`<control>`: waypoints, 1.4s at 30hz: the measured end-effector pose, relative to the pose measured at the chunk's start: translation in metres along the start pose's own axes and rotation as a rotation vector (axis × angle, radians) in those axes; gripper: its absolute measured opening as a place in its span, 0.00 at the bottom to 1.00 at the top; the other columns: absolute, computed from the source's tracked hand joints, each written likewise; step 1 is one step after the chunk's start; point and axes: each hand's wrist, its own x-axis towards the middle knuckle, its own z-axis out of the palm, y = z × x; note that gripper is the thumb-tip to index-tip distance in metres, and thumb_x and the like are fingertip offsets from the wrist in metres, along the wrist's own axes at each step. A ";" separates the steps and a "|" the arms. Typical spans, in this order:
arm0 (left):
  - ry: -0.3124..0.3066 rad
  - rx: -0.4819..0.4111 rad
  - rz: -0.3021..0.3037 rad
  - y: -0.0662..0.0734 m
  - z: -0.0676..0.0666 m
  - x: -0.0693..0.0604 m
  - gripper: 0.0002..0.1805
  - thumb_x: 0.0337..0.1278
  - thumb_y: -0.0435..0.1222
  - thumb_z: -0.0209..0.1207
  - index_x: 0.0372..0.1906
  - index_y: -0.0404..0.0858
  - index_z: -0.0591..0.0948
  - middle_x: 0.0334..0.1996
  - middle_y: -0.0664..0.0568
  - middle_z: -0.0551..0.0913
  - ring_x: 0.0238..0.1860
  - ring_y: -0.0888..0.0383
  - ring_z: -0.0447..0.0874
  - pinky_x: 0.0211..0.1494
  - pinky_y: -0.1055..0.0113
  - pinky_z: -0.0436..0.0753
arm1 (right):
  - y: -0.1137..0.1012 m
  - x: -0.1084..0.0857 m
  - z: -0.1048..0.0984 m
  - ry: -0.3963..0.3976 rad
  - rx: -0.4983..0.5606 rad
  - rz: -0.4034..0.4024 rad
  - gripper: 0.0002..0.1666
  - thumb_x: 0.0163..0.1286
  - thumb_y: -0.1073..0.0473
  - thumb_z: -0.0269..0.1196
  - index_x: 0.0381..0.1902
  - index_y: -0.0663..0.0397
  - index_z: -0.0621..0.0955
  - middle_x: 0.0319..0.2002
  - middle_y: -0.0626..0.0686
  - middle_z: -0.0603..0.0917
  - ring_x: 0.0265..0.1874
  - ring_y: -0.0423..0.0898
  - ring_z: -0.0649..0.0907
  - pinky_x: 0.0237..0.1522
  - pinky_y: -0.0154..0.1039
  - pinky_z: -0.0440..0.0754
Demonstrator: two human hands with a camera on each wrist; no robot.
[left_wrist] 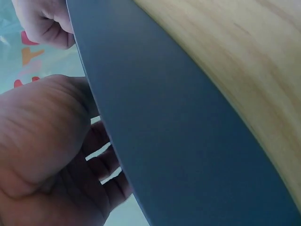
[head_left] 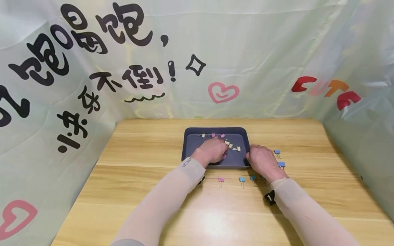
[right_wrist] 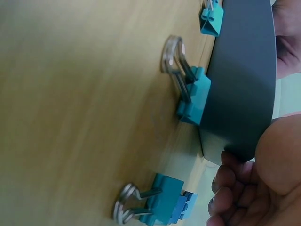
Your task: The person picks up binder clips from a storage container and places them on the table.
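A dark grey tray point(head_left: 194, 142) lies on the table, with several yellow binder clips point(head_left: 238, 149) and pink binder clips point(head_left: 213, 135) inside. My left hand point(head_left: 212, 150) reaches over the front rim, its fingertips down among the clips. The tray wall point(left_wrist: 141, 103) hides those fingertips in the left wrist view, so whether they pinch a clip does not show. At the front right corner, my right hand point(head_left: 264, 160) grips the tray, fingers curled against it. Just below that hand, in the right wrist view, are teal binder clips point(right_wrist: 162, 197).
On the wooden table point(head_left: 138, 177), a pink binder clip point(head_left: 221, 179) and teal binder clips point(head_left: 242, 179) lie in front of the tray. Blue binder clips point(head_left: 281, 164) lie to its right. A printed cloth point(head_left: 261, 51) stands behind the table and along both sides.
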 end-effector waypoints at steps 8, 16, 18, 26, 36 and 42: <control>-0.062 -0.088 -0.172 0.002 -0.001 -0.004 0.10 0.72 0.46 0.63 0.35 0.47 0.83 0.38 0.55 0.88 0.47 0.53 0.89 0.51 0.55 0.88 | -0.001 0.000 0.000 0.003 0.002 0.005 0.14 0.74 0.59 0.58 0.30 0.64 0.79 0.27 0.61 0.82 0.29 0.62 0.84 0.35 0.60 0.83; -0.104 -0.149 -0.269 0.005 -0.004 -0.005 0.13 0.70 0.49 0.65 0.32 0.46 0.83 0.39 0.53 0.88 0.42 0.54 0.87 0.45 0.55 0.88 | 0.000 -0.001 0.000 -0.011 0.006 0.004 0.15 0.75 0.59 0.57 0.30 0.64 0.78 0.27 0.61 0.82 0.30 0.62 0.84 0.36 0.61 0.82; -0.112 -0.163 -0.288 0.006 -0.003 -0.004 0.13 0.70 0.50 0.64 0.35 0.45 0.84 0.42 0.53 0.88 0.43 0.54 0.87 0.46 0.55 0.88 | 0.000 -0.001 0.001 -0.011 0.004 0.006 0.15 0.75 0.59 0.57 0.30 0.64 0.78 0.27 0.61 0.82 0.30 0.62 0.84 0.36 0.61 0.82; -0.148 -0.148 -0.358 0.014 -0.001 -0.002 0.19 0.71 0.53 0.64 0.53 0.44 0.87 0.53 0.52 0.89 0.52 0.53 0.88 0.53 0.55 0.88 | -0.003 -0.003 -0.001 -0.011 0.009 0.017 0.15 0.75 0.59 0.57 0.31 0.65 0.78 0.27 0.61 0.82 0.29 0.61 0.83 0.36 0.61 0.82; -0.142 -0.212 -0.412 0.014 -0.005 -0.004 0.21 0.71 0.56 0.63 0.51 0.45 0.88 0.53 0.53 0.89 0.51 0.54 0.88 0.53 0.55 0.88 | -0.002 -0.001 0.000 -0.019 0.009 0.011 0.15 0.75 0.59 0.57 0.31 0.65 0.78 0.27 0.60 0.81 0.29 0.61 0.83 0.36 0.61 0.82; -0.035 -0.365 -0.464 0.009 -0.021 -0.030 0.22 0.70 0.55 0.61 0.24 0.46 0.82 0.31 0.55 0.84 0.33 0.55 0.83 0.40 0.58 0.85 | 0.001 0.000 -0.001 -0.018 0.001 0.000 0.15 0.75 0.59 0.57 0.29 0.64 0.78 0.26 0.60 0.81 0.27 0.59 0.82 0.36 0.60 0.83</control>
